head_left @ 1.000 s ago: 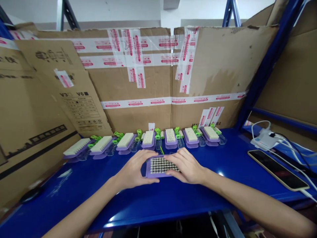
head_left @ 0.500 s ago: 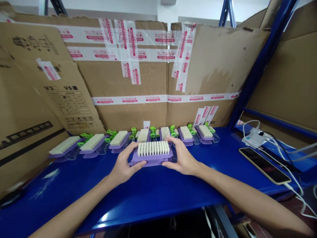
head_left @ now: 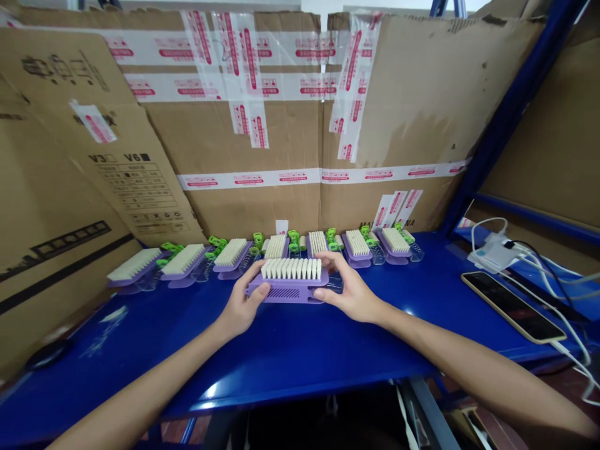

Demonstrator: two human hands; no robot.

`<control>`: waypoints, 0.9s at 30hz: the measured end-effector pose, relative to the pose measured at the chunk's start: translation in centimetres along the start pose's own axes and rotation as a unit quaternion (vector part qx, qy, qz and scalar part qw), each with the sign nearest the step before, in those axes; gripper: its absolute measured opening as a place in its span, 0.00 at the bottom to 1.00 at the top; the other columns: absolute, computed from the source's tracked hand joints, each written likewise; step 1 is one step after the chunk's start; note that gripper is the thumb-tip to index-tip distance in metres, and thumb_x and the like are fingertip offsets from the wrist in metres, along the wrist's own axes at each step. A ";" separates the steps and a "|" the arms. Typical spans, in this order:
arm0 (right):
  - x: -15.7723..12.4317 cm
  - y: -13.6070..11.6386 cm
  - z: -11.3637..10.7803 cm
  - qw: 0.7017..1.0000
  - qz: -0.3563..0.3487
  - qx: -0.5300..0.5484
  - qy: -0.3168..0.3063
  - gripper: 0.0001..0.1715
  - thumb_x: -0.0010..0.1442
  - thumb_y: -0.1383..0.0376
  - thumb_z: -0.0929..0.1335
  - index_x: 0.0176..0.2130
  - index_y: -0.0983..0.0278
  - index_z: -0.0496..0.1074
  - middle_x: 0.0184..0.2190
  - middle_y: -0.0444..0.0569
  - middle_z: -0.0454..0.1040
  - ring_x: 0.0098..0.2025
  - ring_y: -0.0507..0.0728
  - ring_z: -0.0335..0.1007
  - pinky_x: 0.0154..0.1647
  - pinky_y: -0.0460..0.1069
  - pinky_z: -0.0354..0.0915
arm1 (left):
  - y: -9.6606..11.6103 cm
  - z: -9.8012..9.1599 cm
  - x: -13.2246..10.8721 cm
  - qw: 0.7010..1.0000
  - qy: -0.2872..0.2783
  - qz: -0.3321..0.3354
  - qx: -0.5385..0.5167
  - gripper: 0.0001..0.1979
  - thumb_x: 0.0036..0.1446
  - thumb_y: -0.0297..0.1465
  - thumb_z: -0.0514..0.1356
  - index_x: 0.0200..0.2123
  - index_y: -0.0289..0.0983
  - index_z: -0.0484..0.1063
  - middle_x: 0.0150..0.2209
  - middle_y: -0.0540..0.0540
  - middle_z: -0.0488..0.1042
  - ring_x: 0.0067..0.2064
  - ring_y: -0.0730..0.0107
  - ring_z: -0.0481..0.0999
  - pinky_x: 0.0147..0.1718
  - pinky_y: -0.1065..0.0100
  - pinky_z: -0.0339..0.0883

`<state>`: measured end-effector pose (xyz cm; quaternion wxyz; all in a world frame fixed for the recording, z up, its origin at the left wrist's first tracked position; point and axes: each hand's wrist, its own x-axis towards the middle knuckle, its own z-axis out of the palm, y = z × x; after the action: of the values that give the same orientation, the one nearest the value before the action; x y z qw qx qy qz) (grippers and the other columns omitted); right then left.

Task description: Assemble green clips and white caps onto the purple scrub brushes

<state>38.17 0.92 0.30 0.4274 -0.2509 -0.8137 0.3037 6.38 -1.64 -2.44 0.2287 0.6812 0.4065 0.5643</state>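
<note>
Between my two hands is a purple scrub brush [head_left: 291, 291], its cream bristles facing up and its slotted side toward me. My left hand [head_left: 244, 303] grips its left end, with the thumb on the front side. The right end is pinched by my right hand [head_left: 351, 290], and a clear dark piece shows beside those fingers. Behind it stands a row of several similar purple brushes [head_left: 359, 244], bristles up, with green clips [head_left: 294, 237] and clear plastic parts beside them. The held brush hides part of the middle ones.
A blue shelf [head_left: 281, 356] carries everything. Taped cardboard [head_left: 262, 206] walls the back and left. On the right lie a phone [head_left: 513, 306] on a cable and a white power adapter [head_left: 492, 253] with several cords. A dark round object [head_left: 47, 354] sits at the left.
The brush in my hands has tipped, so its slotted side now shows more and its bristle tops less. My view has also shifted slightly downward.
</note>
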 end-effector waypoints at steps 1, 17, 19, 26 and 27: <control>0.0 -0.1 0.2 0.999 0.014 0.029 -0.008 0.47 0.73 0.38 0.75 0.75 0.55 0.58 0.64 0.58 0.76 0.64 0.67 0.78 0.70 0.69 0.75 | 0.3 0.0 0.0 1.000 -0.002 0.005 0.005 0.35 0.72 0.59 0.66 0.64 0.36 0.79 0.59 0.35 0.85 0.59 0.47 0.85 0.61 0.54 0.81; 0.1 0.3 0.6 0.996 0.052 0.068 -0.022 0.49 0.70 0.45 0.81 0.75 0.54 0.58 0.70 0.60 0.76 0.69 0.69 0.78 0.75 0.73 0.71 | 1.6 0.3 0.4 0.998 -0.034 0.028 0.033 0.32 0.72 0.57 0.67 0.65 0.39 0.78 0.59 0.37 0.81 0.58 0.48 0.84 0.61 0.54 0.80; 0.1 0.4 0.7 0.996 0.052 0.072 -0.010 0.48 0.70 0.45 0.81 0.74 0.54 0.60 0.69 0.60 0.77 0.68 0.69 0.78 0.74 0.73 0.71 | 1.6 0.4 0.5 0.999 -0.033 0.027 0.024 0.33 0.73 0.58 0.67 0.66 0.39 0.77 0.59 0.37 0.82 0.59 0.47 0.84 0.61 0.54 0.80; -0.1 0.4 0.7 0.996 0.052 0.067 0.023 0.44 0.69 0.41 0.80 0.71 0.55 0.65 0.65 0.58 0.77 0.63 0.68 0.78 0.67 0.69 0.76 | 1.7 0.3 0.6 0.997 -0.071 0.021 -0.004 0.39 0.72 0.60 0.67 0.71 0.39 0.71 0.67 0.32 0.79 0.66 0.44 0.82 0.66 0.51 0.78; 0.0 0.3 0.7 0.997 0.046 0.062 0.029 0.43 0.70 0.41 0.79 0.70 0.56 0.66 0.64 0.58 0.77 0.62 0.68 0.78 0.67 0.68 0.76 | 1.8 0.4 0.6 0.996 -0.085 0.022 -0.012 0.40 0.71 0.61 0.67 0.71 0.39 0.70 0.67 0.32 0.79 0.66 0.44 0.82 0.65 0.51 0.79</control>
<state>37.64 0.90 -0.27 0.4514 -0.2701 -0.7679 0.3656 7.28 -2.13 -0.83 0.2585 0.7328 0.3635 0.5139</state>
